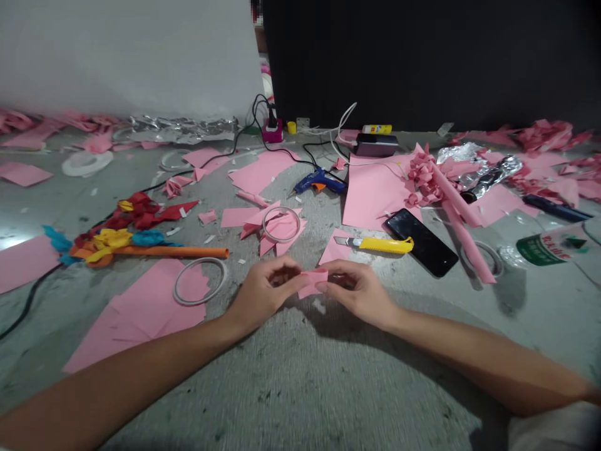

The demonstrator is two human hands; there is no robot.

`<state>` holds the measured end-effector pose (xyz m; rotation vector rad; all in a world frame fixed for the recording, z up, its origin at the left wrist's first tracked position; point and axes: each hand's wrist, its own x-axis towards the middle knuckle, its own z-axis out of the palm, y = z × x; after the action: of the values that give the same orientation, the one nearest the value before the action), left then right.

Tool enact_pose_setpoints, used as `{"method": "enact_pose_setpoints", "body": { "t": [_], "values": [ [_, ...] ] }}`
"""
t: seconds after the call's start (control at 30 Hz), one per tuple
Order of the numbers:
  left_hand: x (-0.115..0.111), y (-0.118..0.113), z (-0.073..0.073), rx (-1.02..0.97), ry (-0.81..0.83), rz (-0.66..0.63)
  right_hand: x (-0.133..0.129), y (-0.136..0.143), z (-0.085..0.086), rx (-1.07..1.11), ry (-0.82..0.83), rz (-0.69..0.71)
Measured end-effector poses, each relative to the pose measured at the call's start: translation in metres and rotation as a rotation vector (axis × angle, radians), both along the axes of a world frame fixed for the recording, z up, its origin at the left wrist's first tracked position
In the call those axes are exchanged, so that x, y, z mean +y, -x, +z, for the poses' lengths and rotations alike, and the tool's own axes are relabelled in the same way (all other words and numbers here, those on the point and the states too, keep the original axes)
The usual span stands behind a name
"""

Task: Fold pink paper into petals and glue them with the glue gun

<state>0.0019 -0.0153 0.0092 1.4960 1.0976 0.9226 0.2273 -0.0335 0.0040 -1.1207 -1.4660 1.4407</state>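
Grey surface (291,388) spreads nearside, fingers (292,287) pinching pink paper (310,286), edges seemingly folded.

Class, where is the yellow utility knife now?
In the head view, the yellow utility knife lies right of centre, beyond the right hand, its blade over pink paper and its handle end at the black phone.

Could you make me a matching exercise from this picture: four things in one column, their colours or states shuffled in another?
Things:
1. small pink paper
2. cutter
3. glue gun
4. phone

Colours or states:
A. mostly blue
B. glossy black
C. pinched by left hand and right hand
D. yellow-handled

Right pairs: 1-C, 2-D, 3-A, 4-B
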Motion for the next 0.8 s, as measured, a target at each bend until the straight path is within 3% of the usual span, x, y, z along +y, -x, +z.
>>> {"method": "enact_pose_setpoints", "body": {
  "t": [0.33, 0.57, 0.8],
  "values": [
    [-0.0075, -0.0035, -0.0034, 0.006, -0.031, 0.038, 0.0008, -0.0026, -0.0058, 0.011, 0.028, -0.053],
    [-0.0049, -0.0007, -0.0044, -0.016, -0.087, -0.059, -0.0006, -0.0034, 0.0023, 0.001, 0.047, 0.010],
    [-0.0064, -0.0007, -0.0004, -0.011, -0.108, -0.056, -0.0017, -0.0031, 0.0031, -0.060, -0.032, -0.011]
  ]
}}
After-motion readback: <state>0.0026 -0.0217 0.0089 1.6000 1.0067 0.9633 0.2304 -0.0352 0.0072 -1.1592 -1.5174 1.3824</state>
